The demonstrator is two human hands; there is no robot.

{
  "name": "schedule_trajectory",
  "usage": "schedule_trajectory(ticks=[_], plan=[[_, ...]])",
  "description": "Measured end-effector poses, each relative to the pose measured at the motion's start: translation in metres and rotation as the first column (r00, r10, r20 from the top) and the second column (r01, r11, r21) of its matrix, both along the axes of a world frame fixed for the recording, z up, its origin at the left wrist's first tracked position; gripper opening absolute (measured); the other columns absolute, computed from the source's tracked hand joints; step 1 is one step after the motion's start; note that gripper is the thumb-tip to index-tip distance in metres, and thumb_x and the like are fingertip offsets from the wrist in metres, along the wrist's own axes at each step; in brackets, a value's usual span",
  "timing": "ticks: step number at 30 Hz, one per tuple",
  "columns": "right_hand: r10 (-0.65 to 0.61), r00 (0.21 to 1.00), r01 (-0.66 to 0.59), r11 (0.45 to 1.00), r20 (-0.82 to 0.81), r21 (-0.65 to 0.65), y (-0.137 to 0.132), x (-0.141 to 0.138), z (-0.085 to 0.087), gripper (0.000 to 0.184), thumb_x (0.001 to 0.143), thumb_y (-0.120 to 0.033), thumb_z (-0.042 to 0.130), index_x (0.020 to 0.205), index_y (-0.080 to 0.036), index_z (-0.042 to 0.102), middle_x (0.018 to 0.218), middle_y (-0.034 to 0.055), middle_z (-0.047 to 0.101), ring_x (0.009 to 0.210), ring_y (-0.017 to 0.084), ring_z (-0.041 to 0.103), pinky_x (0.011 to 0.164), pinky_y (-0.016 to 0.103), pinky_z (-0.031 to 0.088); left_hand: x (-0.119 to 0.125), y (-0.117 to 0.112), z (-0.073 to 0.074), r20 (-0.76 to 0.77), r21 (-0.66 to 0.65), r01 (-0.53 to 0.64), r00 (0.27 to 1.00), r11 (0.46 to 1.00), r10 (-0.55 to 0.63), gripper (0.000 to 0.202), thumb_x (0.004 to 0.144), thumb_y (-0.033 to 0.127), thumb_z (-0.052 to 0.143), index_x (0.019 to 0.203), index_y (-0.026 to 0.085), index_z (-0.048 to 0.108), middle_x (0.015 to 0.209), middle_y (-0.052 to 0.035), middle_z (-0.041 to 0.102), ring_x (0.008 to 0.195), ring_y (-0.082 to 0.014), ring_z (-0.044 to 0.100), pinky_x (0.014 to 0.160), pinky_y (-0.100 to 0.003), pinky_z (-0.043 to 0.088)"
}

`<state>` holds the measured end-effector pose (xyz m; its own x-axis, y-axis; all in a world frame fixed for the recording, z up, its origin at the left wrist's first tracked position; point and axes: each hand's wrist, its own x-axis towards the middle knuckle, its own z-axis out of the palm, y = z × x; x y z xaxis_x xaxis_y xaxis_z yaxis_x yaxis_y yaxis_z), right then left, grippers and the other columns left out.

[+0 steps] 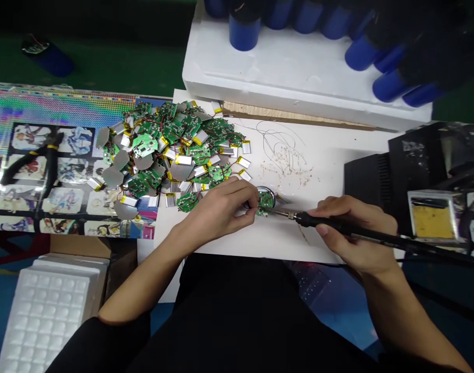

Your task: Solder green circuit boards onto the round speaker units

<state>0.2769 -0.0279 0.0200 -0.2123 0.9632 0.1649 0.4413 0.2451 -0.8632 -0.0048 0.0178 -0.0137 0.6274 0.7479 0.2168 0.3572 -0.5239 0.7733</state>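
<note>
My left hand (225,207) pinches a small round green circuit board (265,201) against the white work sheet (330,155), fingers closed on its left edge. My right hand (353,228) grips the black handle of a soldering iron (338,224) like a pen. The iron's metal tip touches the board's right side. Just behind my left hand lies a big heap of green circuit boards with small silver batteries (170,150).
Black pliers (42,160) lie on a shiny picture sheet at the left. A white foam block (291,72) with several blue cylinders stands at the back. A black soldering station with a yellow sponge (431,217) sits at the right. A white foam tray (46,311) is at lower left. Wire scraps (287,160) litter the sheet.
</note>
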Motion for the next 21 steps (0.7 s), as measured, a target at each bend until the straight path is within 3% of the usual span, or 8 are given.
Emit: schedule_trajectory(ticks=[10, 16, 21], plan=[[0.034, 0.999, -0.034, 0.999, -0.023, 0.017, 0.0053, -0.0033, 0.0014, 0.011, 0.083, -0.02, 0.079, 0.092, -0.025, 0.079, 0.075, 0.0009, 0.078, 0.057, 0.016, 0.07, 0.047, 0.025, 0.052, 0.0001, 0.0002, 0.0014, 0.003, -0.013, 0.008, 1.0, 1.0, -0.008, 0.015, 0.096, 0.006, 0.058, 0.092, 0.018, 0.065, 0.105, -0.0078, 0.076, 0.102, -0.022, 0.07, 0.095, -0.036, 0.055], [0.01, 0.998, -0.012, 1.0, 0.054, 0.029, 0.004, -0.0009, 0.0014, 0.009, 0.084, -0.022, 0.079, 0.092, -0.026, 0.078, 0.074, 0.0006, 0.08, 0.051, 0.016, 0.068, 0.041, 0.026, 0.049, 0.0002, 0.0011, 0.002, -0.016, -0.018, 0.008, 1.0, 1.0, -0.009, 0.015, 0.095, 0.006, 0.059, 0.093, 0.019, 0.065, 0.106, -0.0074, 0.076, 0.103, -0.0225, 0.07, 0.095, -0.036, 0.055], [0.025, 0.998, -0.028, 0.998, 0.062, 0.052, 0.005, 0.0004, 0.0018, 0.009, 0.083, -0.023, 0.08, 0.092, -0.027, 0.079, 0.077, 0.0011, 0.081, 0.057, 0.018, 0.073, 0.046, 0.026, 0.055, 0.0002, 0.0015, 0.0036, -0.016, -0.032, 0.008, 1.0, 0.999, -0.008, 0.016, 0.094, 0.005, 0.058, 0.092, 0.019, 0.065, 0.106, -0.0075, 0.075, 0.103, -0.0224, 0.07, 0.094, -0.036, 0.055]])
